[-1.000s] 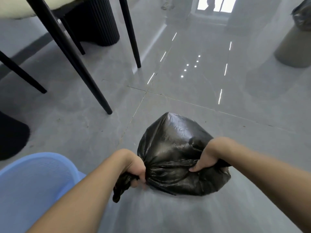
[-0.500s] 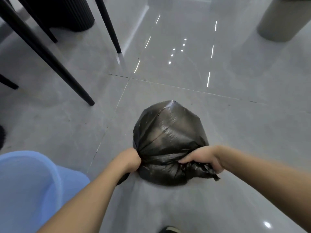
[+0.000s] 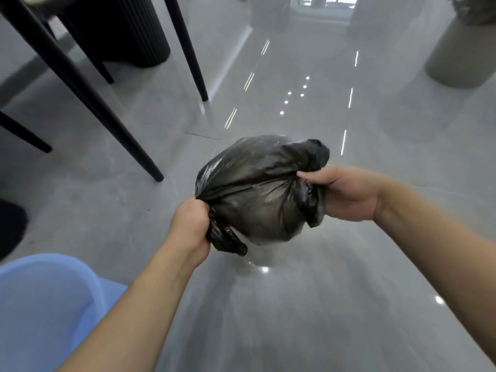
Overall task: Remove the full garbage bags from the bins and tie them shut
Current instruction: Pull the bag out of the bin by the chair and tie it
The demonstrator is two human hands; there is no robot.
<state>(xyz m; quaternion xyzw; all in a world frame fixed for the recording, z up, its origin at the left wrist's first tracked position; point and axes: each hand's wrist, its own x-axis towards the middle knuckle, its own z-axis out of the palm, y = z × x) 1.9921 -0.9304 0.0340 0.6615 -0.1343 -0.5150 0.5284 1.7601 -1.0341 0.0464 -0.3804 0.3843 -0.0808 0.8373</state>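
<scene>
Head view: garbage bag (image 3: pixel 257 189) out of blue bin (image 3: pixel 48 304); left hand (image 3: pixel 192 224) & right hand (image 3: pixel 346 194) grip clamped on its ends, knot not done.

Both hands gripping black garbage bag (image 3: pixel 257 189) over grey floor (image 3: pixel 322 304): left hand (image 3: pixel 192 224) pinching one gathered end, right hand (image 3: pixel 346 194) holding the other. Blue bin (image 3: pixel 45 304) sitting lower left.
</scene>
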